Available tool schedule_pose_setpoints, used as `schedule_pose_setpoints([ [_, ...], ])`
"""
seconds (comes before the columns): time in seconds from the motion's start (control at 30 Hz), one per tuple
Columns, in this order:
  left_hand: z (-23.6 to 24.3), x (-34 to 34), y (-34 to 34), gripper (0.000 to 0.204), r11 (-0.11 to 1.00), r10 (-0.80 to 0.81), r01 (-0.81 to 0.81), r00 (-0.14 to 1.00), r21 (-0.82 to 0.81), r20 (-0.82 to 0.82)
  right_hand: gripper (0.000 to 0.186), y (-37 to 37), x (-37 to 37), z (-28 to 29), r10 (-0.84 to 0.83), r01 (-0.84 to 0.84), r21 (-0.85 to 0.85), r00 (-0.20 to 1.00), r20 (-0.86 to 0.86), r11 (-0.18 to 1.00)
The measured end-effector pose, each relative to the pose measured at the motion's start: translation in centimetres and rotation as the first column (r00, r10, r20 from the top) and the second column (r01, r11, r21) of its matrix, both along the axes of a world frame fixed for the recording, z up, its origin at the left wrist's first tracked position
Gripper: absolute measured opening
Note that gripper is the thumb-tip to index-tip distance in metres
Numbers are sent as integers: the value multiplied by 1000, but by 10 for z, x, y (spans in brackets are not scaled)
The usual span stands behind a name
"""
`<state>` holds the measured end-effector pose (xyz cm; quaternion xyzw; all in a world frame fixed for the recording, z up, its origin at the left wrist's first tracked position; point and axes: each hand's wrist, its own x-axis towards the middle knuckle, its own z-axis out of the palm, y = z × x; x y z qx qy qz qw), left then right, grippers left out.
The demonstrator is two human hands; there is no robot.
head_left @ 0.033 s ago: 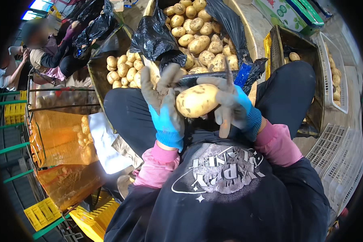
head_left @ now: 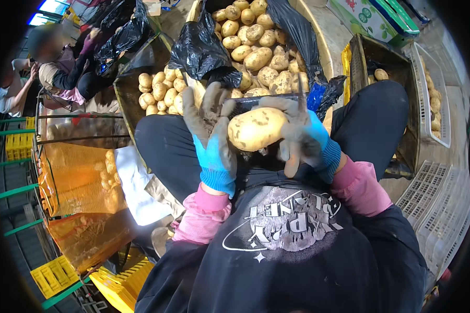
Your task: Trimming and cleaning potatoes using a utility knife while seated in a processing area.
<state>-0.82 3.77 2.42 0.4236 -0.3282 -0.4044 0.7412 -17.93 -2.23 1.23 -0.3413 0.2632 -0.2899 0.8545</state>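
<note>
My left hand [head_left: 211, 146], in a dirty grey and blue glove, has its fingers spread and raised beside the left end of a large pale potato [head_left: 253, 129]; some fingertips are close to or against it. My right hand [head_left: 305, 141], gloved alike, grips the potato's right end. A narrow dark blade [head_left: 300, 99] rises from the same hand; its grip is hard to make out among the fingers. Just beyond my hands are a bin of potatoes [head_left: 253, 57] partly lined with black plastic [head_left: 198, 49] and a second pile of smaller potatoes [head_left: 159, 91] to its left.
Orange mesh sacks [head_left: 73, 177] and yellow crates [head_left: 52, 276] are at left. Two other people [head_left: 62, 73] sit and stand upper left. A dark bin [head_left: 407, 62], white basket with potatoes [head_left: 433, 104], stacked white crates [head_left: 436, 208] and green box [head_left: 371, 18] are at right.
Almost nothing differs; the potato and my fingers have shifted very slightly.
</note>
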Motion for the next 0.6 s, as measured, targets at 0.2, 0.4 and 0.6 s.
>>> schedule_pose_setpoints([
  [0.2,-15,18,10,88,928,-348,344,937,141,6,65,-6,-4,-9,-158,174,-204,983,93,963],
  [0.4,-9,17,-2,78,927,-263,273,962,257,-73,61,-20,3,-17,-182,198,-288,980,84,937],
  [0.6,-64,204,-31,64,873,-134,-242,718,424,683,34,-116,-61,55,-649,453,-574,736,-191,682],
])
